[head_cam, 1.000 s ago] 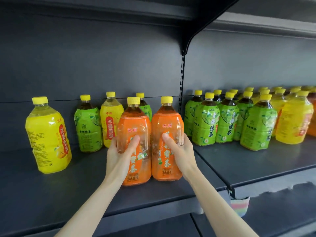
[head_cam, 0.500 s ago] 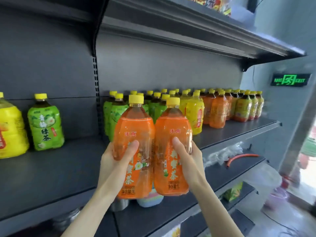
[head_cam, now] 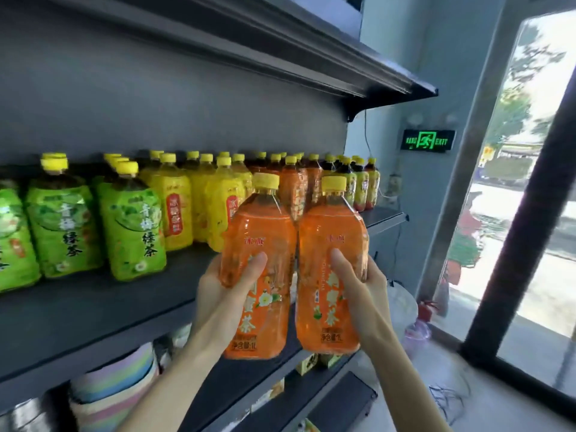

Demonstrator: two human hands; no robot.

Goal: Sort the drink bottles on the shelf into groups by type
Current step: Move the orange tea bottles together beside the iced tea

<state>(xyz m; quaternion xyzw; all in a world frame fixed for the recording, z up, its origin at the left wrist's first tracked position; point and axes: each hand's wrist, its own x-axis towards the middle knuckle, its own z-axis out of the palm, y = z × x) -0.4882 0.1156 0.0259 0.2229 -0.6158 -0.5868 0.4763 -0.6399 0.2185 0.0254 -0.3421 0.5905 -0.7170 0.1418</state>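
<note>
My left hand (head_cam: 219, 302) grips one orange drink bottle (head_cam: 260, 244) and my right hand (head_cam: 363, 289) grips a second orange bottle (head_cam: 332, 241). Both are upright, side by side, held in the air in front of the dark shelf (head_cam: 93, 310). On the shelf stand green tea bottles (head_cam: 134, 232) at the left, yellow bottles (head_cam: 174, 207) in the middle, and orange bottles (head_cam: 294, 188) behind the held pair. Further right stand bottles with mixed yellow and red labels (head_cam: 361, 185). All have yellow caps.
A second shelf (head_cam: 280, 57) hangs overhead. Below the drink shelf are lower shelves with pastel bowls (head_cam: 115, 385) and small boxes (head_cam: 311, 363). A green exit sign (head_cam: 427, 140) glows on the wall, and a glass door (head_cam: 530, 198) is at the right.
Both hands have lifted the two orange bottles off the shelf and carried them rightwards along it; my view has swung right to the orange group and the shelf's end.
</note>
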